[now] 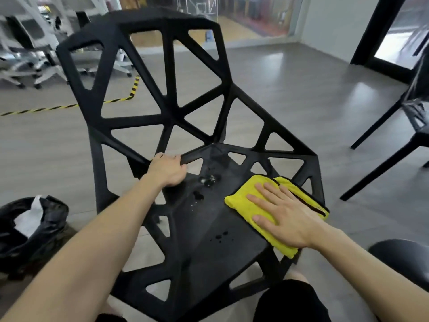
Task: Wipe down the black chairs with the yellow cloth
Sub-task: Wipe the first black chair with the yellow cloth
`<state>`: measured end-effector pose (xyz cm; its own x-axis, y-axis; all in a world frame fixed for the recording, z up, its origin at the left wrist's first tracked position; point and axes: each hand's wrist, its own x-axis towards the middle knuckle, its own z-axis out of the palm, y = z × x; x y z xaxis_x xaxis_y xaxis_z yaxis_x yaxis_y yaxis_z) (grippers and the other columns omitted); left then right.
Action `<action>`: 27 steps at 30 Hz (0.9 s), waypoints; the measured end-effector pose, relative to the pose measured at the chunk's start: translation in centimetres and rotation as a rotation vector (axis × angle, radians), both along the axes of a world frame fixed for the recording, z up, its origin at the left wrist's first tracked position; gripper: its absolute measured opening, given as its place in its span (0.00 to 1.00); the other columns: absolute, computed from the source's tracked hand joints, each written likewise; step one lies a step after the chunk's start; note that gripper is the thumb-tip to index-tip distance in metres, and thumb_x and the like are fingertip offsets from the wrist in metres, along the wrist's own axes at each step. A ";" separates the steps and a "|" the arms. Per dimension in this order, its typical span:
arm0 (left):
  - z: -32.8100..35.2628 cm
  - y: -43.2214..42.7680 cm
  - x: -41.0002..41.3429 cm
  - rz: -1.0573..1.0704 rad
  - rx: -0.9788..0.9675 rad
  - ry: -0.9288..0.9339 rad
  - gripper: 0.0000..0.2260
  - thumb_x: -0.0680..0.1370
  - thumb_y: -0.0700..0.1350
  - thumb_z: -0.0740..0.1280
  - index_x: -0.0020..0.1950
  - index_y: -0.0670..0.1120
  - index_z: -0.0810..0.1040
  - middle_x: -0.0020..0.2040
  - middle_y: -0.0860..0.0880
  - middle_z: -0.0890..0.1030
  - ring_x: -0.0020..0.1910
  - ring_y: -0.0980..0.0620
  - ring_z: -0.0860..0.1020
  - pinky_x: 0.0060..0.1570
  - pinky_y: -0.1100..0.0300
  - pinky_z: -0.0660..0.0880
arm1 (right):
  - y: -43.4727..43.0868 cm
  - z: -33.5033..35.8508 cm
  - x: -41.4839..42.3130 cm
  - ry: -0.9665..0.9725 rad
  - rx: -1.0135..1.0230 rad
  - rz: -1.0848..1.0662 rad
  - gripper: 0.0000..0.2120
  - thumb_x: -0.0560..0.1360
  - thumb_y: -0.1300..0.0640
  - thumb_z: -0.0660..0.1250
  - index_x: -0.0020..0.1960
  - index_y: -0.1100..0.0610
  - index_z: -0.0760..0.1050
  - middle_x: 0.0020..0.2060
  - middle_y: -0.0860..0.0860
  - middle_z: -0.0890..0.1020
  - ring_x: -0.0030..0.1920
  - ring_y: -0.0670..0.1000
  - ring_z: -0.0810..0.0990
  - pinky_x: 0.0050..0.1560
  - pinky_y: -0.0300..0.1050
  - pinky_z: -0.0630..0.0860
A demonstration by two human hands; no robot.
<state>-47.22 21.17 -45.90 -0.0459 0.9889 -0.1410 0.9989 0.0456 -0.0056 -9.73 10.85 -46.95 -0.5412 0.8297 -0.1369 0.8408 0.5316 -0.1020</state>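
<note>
A black chair (197, 252) with triangular cut-outs fills the middle of the view, its backrest rising away from me. Water drops lie on the seat near its centre. My left hand (168, 169) grips a strut at the seat's back left, fingers curled round it. A folded yellow cloth (243, 201) lies on the right side of the seat. My right hand (282, 216) presses flat on the cloth with straight, spread fingers. A second black chair (415, 126) stands at the right edge, partly cut off.
A black rubbish bag (30, 228) with white paper in it sits on the floor at the left. Yellow-black tape (69, 106) runs across the grey floor. White office chairs (34, 61) stand at the far left. A dark round seat (404, 259) shows at the lower right.
</note>
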 end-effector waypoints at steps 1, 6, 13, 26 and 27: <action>-0.1 0.1 -0.1 -0.002 0.012 -0.003 0.20 0.85 0.54 0.49 0.64 0.46 0.75 0.61 0.42 0.82 0.64 0.41 0.77 0.76 0.46 0.63 | 0.5 -0.3 -0.1 0.002 0.002 0.005 0.32 0.82 0.28 0.39 0.84 0.34 0.43 0.85 0.41 0.40 0.83 0.44 0.34 0.84 0.53 0.38; -1.0 0.9 -1.5 0.001 0.043 -0.059 0.09 0.83 0.51 0.51 0.52 0.51 0.69 0.44 0.48 0.77 0.57 0.42 0.76 0.75 0.47 0.65 | 8.2 -2.4 -4.3 0.010 -0.018 0.035 0.34 0.82 0.31 0.39 0.85 0.39 0.41 0.85 0.44 0.39 0.84 0.45 0.35 0.84 0.51 0.38; -1.5 0.9 -1.4 -0.030 0.100 -0.034 0.05 0.81 0.46 0.55 0.52 0.49 0.70 0.44 0.47 0.78 0.55 0.42 0.77 0.75 0.49 0.64 | 18.2 -3.6 -15.1 0.002 0.165 0.045 0.32 0.86 0.39 0.43 0.86 0.51 0.49 0.86 0.53 0.51 0.85 0.52 0.45 0.84 0.57 0.39; -0.5 0.8 -2.1 -0.011 -0.020 -0.018 0.17 0.82 0.49 0.52 0.67 0.48 0.74 0.60 0.42 0.84 0.68 0.40 0.75 0.76 0.47 0.65 | 3.9 -1.8 -3.4 0.057 -0.038 0.166 0.38 0.81 0.29 0.45 0.85 0.47 0.54 0.85 0.44 0.53 0.84 0.42 0.44 0.83 0.47 0.35; -0.6 0.9 -2.3 -0.002 -0.030 -0.022 0.20 0.83 0.49 0.53 0.71 0.48 0.75 0.63 0.42 0.84 0.70 0.39 0.73 0.76 0.47 0.65 | 4.9 -1.9 -3.8 0.056 -0.039 0.159 0.35 0.83 0.31 0.44 0.85 0.47 0.55 0.85 0.44 0.53 0.84 0.43 0.44 0.83 0.46 0.35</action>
<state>-49.48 22.09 -46.53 -0.0400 0.9844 -0.1712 0.9989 0.0433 0.0154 -13.56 15.70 -48.83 -0.6731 0.7275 -0.1330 0.7386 0.6525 -0.1695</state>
